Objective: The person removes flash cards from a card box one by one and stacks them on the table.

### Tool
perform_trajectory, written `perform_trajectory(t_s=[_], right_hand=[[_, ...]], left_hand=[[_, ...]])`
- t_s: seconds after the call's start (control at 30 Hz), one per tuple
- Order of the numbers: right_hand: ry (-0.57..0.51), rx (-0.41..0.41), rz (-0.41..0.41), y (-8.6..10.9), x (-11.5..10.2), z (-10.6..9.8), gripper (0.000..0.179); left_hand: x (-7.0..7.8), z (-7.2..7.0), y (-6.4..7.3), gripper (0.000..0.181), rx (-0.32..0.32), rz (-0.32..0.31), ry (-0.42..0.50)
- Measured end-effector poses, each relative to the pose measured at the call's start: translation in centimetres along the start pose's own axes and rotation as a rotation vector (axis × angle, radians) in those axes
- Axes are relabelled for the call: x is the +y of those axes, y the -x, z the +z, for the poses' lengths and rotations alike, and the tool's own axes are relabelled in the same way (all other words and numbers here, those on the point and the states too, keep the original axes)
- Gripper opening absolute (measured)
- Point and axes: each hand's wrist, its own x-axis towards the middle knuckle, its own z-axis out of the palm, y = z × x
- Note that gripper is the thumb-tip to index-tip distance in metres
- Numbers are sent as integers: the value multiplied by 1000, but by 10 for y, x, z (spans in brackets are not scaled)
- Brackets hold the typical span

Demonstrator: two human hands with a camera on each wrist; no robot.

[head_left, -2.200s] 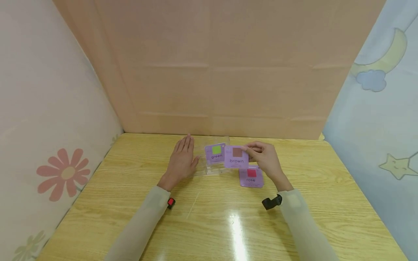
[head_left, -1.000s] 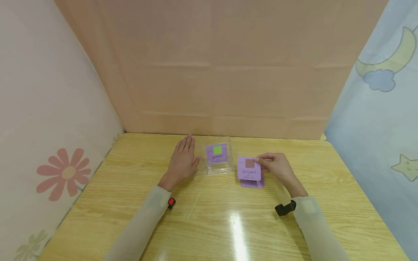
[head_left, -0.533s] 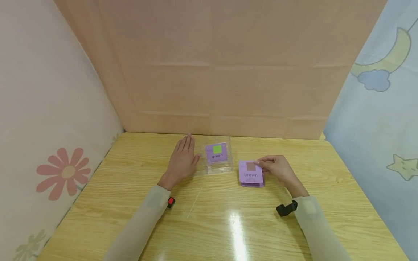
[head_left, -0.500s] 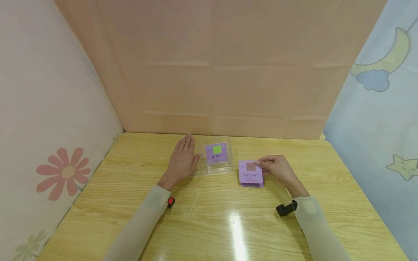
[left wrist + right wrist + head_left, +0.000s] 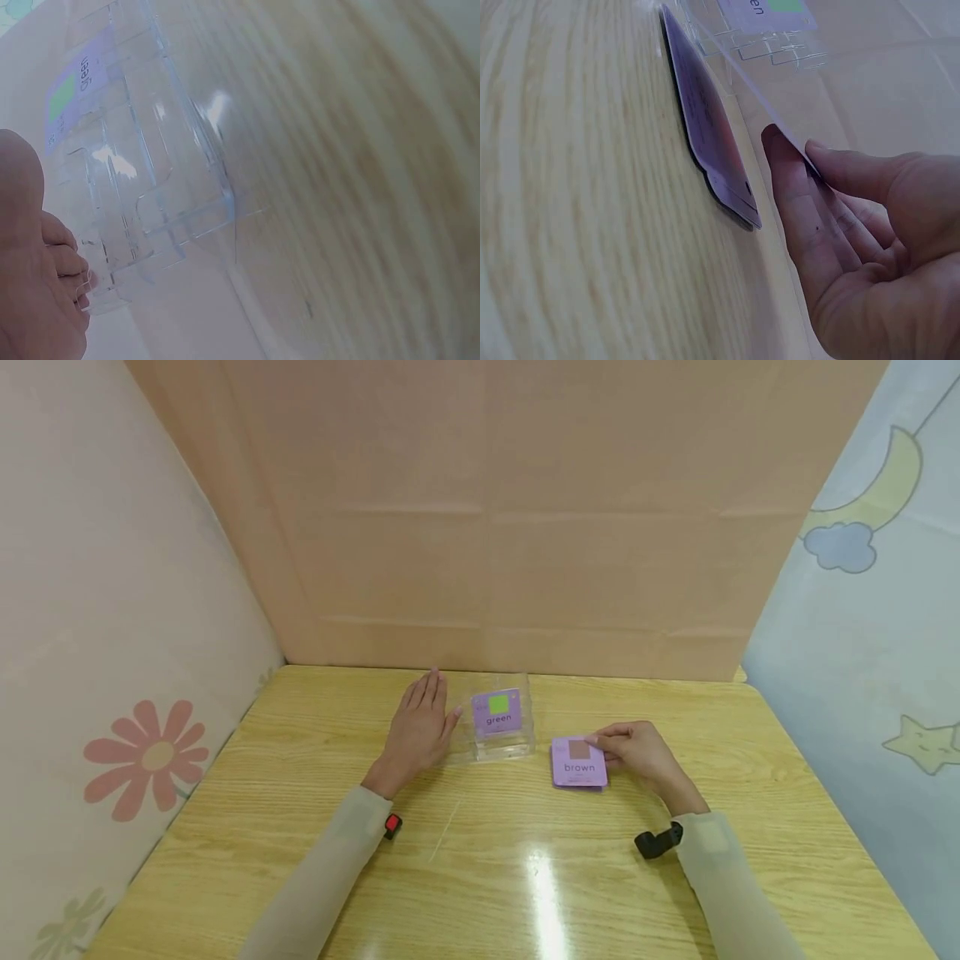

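Observation:
My right hand (image 5: 641, 756) pinches a purple card (image 5: 579, 768) printed "brown" between thumb and fingers at its right edge. In the right wrist view that card appears almost edge-on, held slightly above another purple card (image 5: 709, 131) with a pinkish patch lying on the table. Seen from the head, the lower card is nearly all hidden. My left hand (image 5: 416, 727) has its fingers straight along the left side of a clear plastic stand (image 5: 504, 751); whether it presses on it is hard to tell. A purple "green" card (image 5: 497, 714) leans in the stand.
The wood-grain table (image 5: 315, 718) meets a tan paper backdrop (image 5: 480, 568) just behind the stand. Patterned cloth walls rise at left and right. Black devices sit on both wrists, and a glare streak (image 5: 546, 893) lies on the table's near part.
My right hand has carried the brown card from in front of the stand rightward and down, over the rose card, which it now covers in the head view. The left hand stays in place.

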Motion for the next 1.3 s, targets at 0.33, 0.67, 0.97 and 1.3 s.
perform_trajectory(t_s=[0.33,0.67,0.97,1.3], right_hand=[[15,17,22,-1,5,1,39],[48,24,31,-2,4,5,35],[299,48,14,4,-4,6,36],[358,49,-2,4,-8,7,34]], left_hand=[[0,0,1,69,-6,-5,1],[0,-1,1,69,14,-2,-6],[-1,3,1,68,7,8,-17],[-1,1,0,66,9,9,-3]])
